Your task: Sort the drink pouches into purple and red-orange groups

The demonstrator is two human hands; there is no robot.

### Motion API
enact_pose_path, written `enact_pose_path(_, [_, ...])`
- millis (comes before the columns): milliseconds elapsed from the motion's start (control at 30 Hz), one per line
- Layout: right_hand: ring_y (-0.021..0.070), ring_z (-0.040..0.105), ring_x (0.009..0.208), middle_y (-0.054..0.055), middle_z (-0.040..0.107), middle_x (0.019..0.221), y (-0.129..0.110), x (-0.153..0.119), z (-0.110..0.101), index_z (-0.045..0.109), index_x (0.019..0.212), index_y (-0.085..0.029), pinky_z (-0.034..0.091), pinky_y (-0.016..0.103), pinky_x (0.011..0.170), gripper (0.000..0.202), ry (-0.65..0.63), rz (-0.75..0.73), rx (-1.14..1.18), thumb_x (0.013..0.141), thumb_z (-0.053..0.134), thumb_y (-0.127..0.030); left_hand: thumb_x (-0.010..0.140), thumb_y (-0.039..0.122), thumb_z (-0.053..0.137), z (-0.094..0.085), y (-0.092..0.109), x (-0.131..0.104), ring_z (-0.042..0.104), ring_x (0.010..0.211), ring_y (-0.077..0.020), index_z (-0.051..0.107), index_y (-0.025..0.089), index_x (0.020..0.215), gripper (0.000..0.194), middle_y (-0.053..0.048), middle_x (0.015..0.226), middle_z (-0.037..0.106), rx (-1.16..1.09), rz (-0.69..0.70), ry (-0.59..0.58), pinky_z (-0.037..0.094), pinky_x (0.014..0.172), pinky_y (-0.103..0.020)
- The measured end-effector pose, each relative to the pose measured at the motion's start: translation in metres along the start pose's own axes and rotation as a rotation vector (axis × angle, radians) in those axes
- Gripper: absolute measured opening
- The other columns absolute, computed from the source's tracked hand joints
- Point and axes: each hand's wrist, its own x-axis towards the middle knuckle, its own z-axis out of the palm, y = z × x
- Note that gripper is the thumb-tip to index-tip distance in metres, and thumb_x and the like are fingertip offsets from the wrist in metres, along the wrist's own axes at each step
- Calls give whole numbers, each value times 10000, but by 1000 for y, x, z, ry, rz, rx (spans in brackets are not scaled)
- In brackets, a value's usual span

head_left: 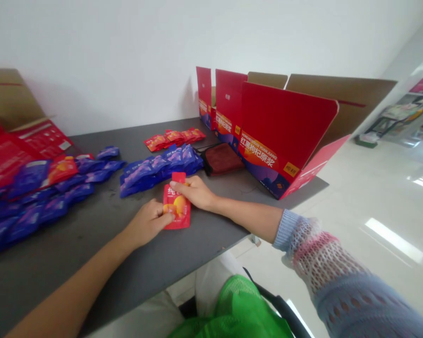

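Note:
Between my two hands is a red pouch (179,206) with orange fruit printed on it, tilted up over the grey table. My left hand (150,220) grips its lower left side, thumb across the front. At the top right, my right hand (194,191) pinches it near the narrow neck. Just beyond lies a row of overlapping blue pouches (158,169). Behind that row is a smaller row of red pouches (174,138).
Open red cartons (268,136) stand along the right side by the wall. A dark maroon purse (222,158) lies beside them. To the left, a heap of blue pouches (38,202) spreads before another open carton (38,138). The table's front edge (211,259) runs close to my lap.

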Motion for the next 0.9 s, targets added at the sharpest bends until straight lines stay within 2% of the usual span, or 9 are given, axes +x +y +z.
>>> enact_pose_path(233, [114, 500, 526, -19, 524, 515, 0, 10, -3, 492, 558, -187, 340, 234, 515, 381, 102, 158, -109, 872, 478, -403, 732, 407, 563, -4, -7, 2, 477, 488, -142, 554, 175, 573, 282, -2, 522, 562, -295, -196, -58, 332, 469, -251])
enact_pose_path(333, [132, 522, 558, -4, 528, 516, -2, 12, -2, 504, 556, -190, 344, 243, 527, 372, 183, 181, -160, 880, 453, -365, 694, 454, 577, -9, -7, 3, 370, 394, -112, 550, 180, 588, 295, 21, 448, 489, -384, -304, -67, 245, 412, -245])
enact_pose_path(467, [156, 565, 635, 28, 575, 577, -7, 5, -1, 547, 567, -185, 381, 255, 574, 442, 268, 197, -272, 936, 412, -388, 737, 492, 596, -16, -8, 4, 331, 399, -93, 505, 187, 564, 362, 44, 402, 416, -304, -228, -73, 239, 441, -238])
enact_pose_path(533, [170, 610, 719, 51, 642, 685, -13, -4, -2, 639, 646, -173, 432, 268, 665, 504, 313, 101, -432, 983, 372, -435, 790, 517, 578, -17, -9, 3, 383, 444, -103, 516, 186, 599, 387, 35, 430, 455, -265, -179, -81, 286, 479, -236])
enact_pose_path(600, [180, 649, 862, 68, 722, 911, -23, -14, -5, 746, 864, -182, 464, 298, 850, 512, 284, -113, -624, 1015, 347, -465, 823, 552, 559, -16, -10, 2, 399, 470, -108, 508, 190, 623, 416, 32, 461, 476, -236, -145, -90, 312, 496, -236])
enact_pose_path(667, [174, 648, 996, 34, 710, 1215, -33, -22, -9, 737, 1149, -244, 379, 340, 1088, 465, 189, -346, -786, 1031, 348, -470, 842, 580, 543, -14, -11, 1, 381, 465, -105, 481, 195, 611, 453, 36, 468, 454, -203, -122, -101, 311, 485, -234])
enact_pose_path(733, [163, 637, 1052, -50, 585, 1444, -41, -27, -12, 630, 1345, -327, 213, 374, 1234, 449, 114, -481, -902, 1035, 351, -495, 860, 593, 527, -12, -11, 1, 366, 460, -104, 455, 200, 587, 483, 37, 468, 426, -182, -105, -136, 307, 470, -234])
enact_pose_path(833, [161, 630, 1108, -141, 409, 1572, -46, -26, -12, 492, 1451, -421, 82, 415, 1283, 437, 94, -489, -965, 1043, 355, -498, 859, 607, 536, -12, -9, 2, 334, 454, -104, 451, 204, 588, 493, 37, 471, 389, -217, -106, -204, 293, 449, -236])
enact_pose_path(900, [168, 620, 1175, -127, 411, 1576, -46, -24, -9, 496, 1444, -408, 130, 426, 1277, 415, 120, -398, -918, 1050, 375, -447, 843, 618, 562, -13, -7, 4, 314, 459, -101, 479, 202, 633, 473, 42, 494, 380, -271, -115, -210, 276, 439, -232])
